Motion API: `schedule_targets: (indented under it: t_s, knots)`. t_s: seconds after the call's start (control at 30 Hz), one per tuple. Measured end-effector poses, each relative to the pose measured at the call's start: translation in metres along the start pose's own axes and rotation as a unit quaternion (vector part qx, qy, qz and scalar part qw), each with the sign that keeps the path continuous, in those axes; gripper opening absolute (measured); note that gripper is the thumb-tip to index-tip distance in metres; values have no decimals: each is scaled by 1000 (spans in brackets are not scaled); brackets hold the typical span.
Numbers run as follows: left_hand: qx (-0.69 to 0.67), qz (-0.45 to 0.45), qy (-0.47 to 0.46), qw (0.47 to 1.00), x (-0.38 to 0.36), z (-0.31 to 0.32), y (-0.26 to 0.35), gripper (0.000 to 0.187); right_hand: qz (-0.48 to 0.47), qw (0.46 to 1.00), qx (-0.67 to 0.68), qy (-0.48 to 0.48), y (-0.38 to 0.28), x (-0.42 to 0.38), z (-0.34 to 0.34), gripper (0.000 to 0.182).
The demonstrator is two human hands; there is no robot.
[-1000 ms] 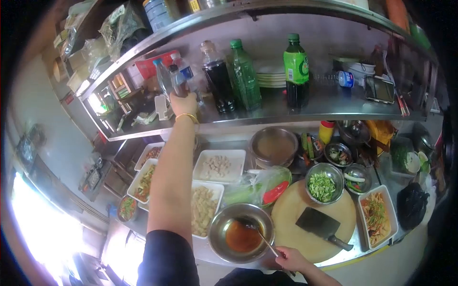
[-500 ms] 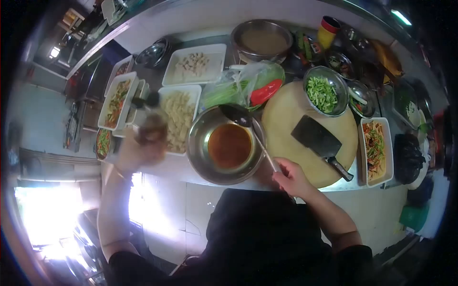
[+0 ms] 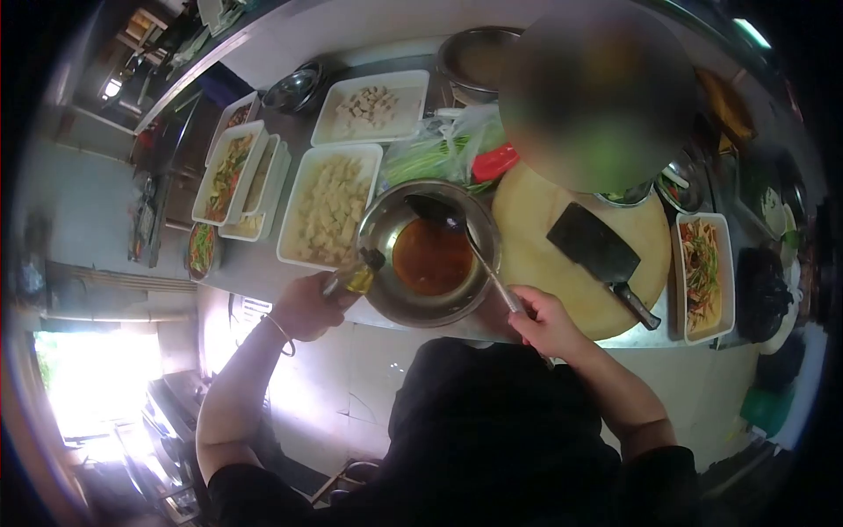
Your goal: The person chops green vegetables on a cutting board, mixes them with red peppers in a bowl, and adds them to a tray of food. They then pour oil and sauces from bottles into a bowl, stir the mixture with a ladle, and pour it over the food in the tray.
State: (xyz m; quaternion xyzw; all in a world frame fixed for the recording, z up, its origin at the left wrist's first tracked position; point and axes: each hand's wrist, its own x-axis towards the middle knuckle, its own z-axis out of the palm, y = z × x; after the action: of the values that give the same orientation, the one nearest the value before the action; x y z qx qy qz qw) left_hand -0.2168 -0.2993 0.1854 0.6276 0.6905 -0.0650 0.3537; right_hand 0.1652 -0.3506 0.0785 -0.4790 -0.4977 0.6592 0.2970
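My left hand (image 3: 307,307) is wrapped round a bottle (image 3: 359,277) with a dark top and a yellowish label. The bottle leans to the right, its top close to the left rim of a steel mixing bowl (image 3: 379,221). Reddish-brown sauce (image 3: 430,256) covers the bottom of this bowl. My right hand (image 3: 549,323) grips the handle of a ladle (image 3: 490,268) that slants across the bowl's right rim. The ladle's dark head lies inside, toward the far wall. Beside the bowl a cleaver (image 3: 593,241) rests on a round cutting board (image 3: 527,206).
White trays of pale chunks (image 3: 334,206) and diced pieces (image 3: 369,107) stand behind and left. Bagged greens (image 3: 426,158) and a red pepper (image 3: 492,162) lie behind the bowl. A tray of shredded vegetables (image 3: 702,272) stands right. A round blur (image 3: 597,97) hides the back right.
My left hand has brought the bottle to the right and nearer, from over the trays to the bowl's left rim. The right hand keeps its hold on the ladle; the whole view has shifted slightly.
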Motion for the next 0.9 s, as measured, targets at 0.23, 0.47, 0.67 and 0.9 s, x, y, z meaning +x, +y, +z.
schedule_targets:
  t_s: [0.23, 0.47, 0.67, 0.9]
  knots:
    - [41, -19, -32, 998, 4, -11, 4, 58, -11, 1000, 6, 1, 6, 0, -1, 40]
    - [-188, 50, 0, 981, 14, 4, -15, 57, 14, 1000, -2, -1, 9, 8, 0, 40]
    - [-486, 252, 42, 836, 29, -13, 4, 55, 40, 990, -132, -38, 9, 29, 15, 40]
    - [-396, 406, 251, 784, 27, -198, 93, 54, 95, 983, -156, -28, 4, 8, -14, 41]
